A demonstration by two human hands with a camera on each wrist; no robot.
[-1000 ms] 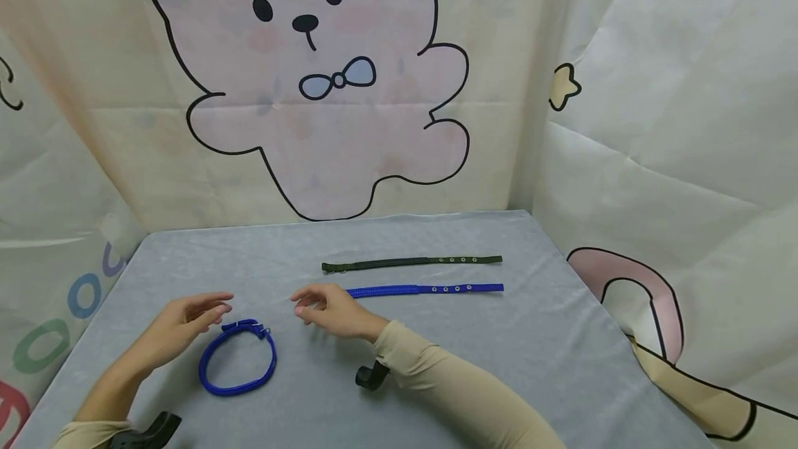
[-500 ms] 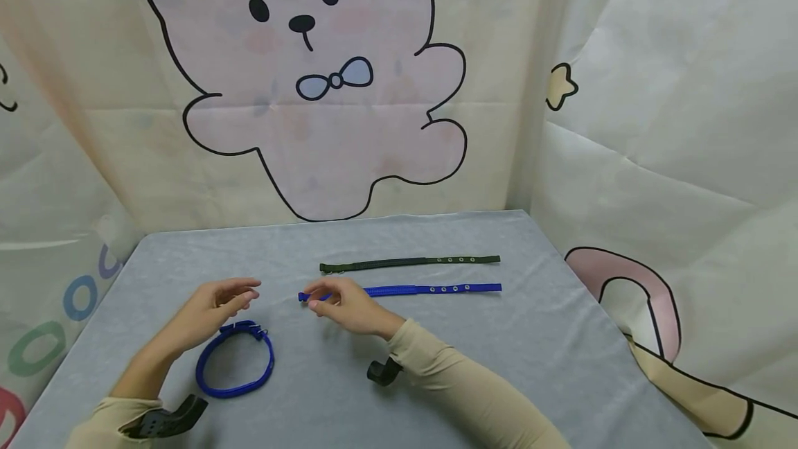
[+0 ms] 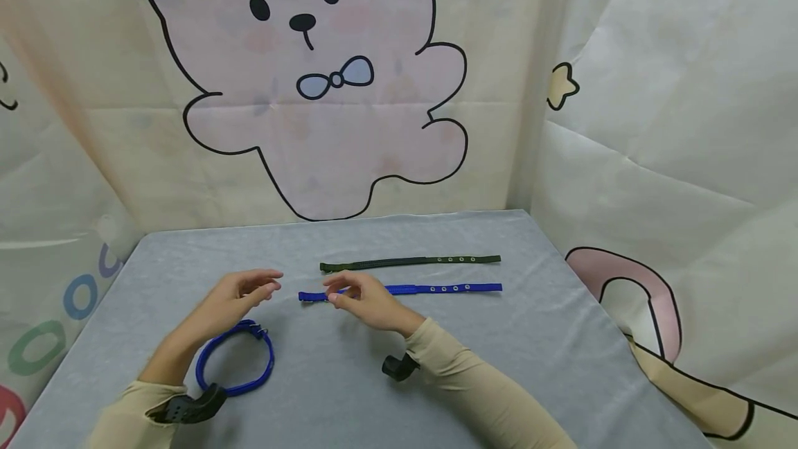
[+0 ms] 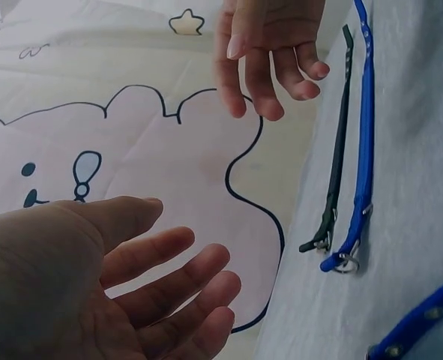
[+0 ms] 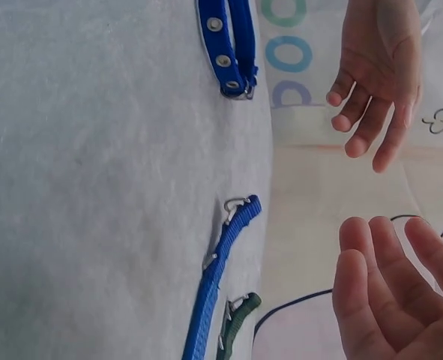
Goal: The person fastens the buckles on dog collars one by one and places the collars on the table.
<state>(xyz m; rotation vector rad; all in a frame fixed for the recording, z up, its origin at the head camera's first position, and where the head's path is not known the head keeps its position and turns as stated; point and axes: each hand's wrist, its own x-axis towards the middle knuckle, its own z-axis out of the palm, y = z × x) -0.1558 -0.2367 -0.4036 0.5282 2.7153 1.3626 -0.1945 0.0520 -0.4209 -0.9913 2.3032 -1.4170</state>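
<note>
My left hand (image 3: 237, 300) hovers above the table with loosely bent fingers, holding nothing, just beyond a blue collar (image 3: 269, 366) buckled into a loop. My right hand (image 3: 368, 302) is also empty, its fingers relaxed, and in the head view it covers part of a straight blue collar (image 3: 461, 288). The left wrist view shows both hands raised off the cloth, apart from the collars. Behind the straight blue collar lies a dark green collar (image 3: 399, 262), stretched out nearly parallel to it. Both straight collars have eyelets at the right and metal fittings at the left end.
A grey cloth covers the table (image 3: 561, 366). Printed curtains (image 3: 486, 19) hang behind it and on both sides. Black camera mounts (image 3: 399, 368) are strapped at both wrists and stick out below the sleeves.
Both hands have shifted to the right, the left one also a little farther from me. The straight blue collar's left end has come into sight. The collars lie where they were.
</note>
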